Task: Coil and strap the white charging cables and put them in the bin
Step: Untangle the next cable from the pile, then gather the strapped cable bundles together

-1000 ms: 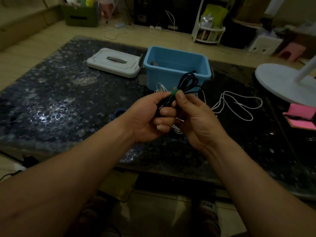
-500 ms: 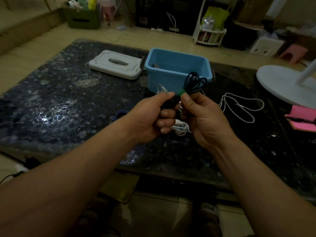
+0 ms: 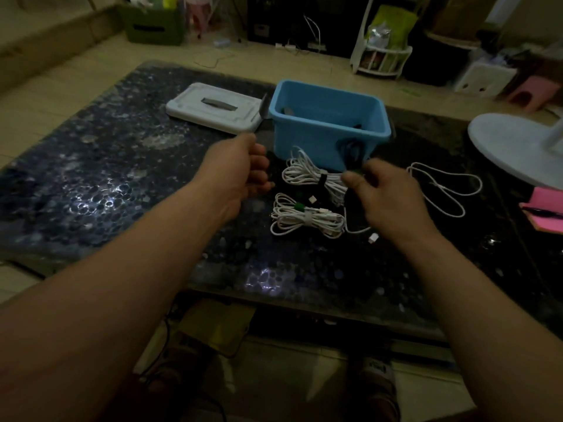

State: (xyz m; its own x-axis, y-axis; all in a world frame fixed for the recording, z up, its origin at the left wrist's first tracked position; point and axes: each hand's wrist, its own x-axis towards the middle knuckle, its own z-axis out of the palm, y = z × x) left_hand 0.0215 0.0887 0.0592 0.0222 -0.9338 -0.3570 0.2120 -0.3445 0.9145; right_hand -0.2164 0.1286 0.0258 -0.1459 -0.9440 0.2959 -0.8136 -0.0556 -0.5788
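The right hand's point(image 3: 387, 202) fingers point(image 3: 355, 181) pinch a blurred black coil point(image 3: 353, 153) at its green strap, just in front of the blue plastic bin point(image 3: 304, 138). The left hand point(image 3: 237, 169) hovers, its fingers point(image 3: 259, 164) curled on nothing visible. Between the hands lie a strapped white bundle point(image 3: 307, 176) and a nearer bundle point(image 3: 304, 217) on the glossy, pebble-patterned dark surface point(image 3: 122, 178). A loose white cable point(image 3: 447, 190) loops to the right. A flat white lid point(image 3: 213, 106) sits left of the bin.

A white lid point(image 3: 214, 106) lies on the dark bench point(image 3: 91, 178) at eleven o'clock; a pink notepad point(image 3: 545, 211) at three; a white rack point(image 3: 382, 56) at one.
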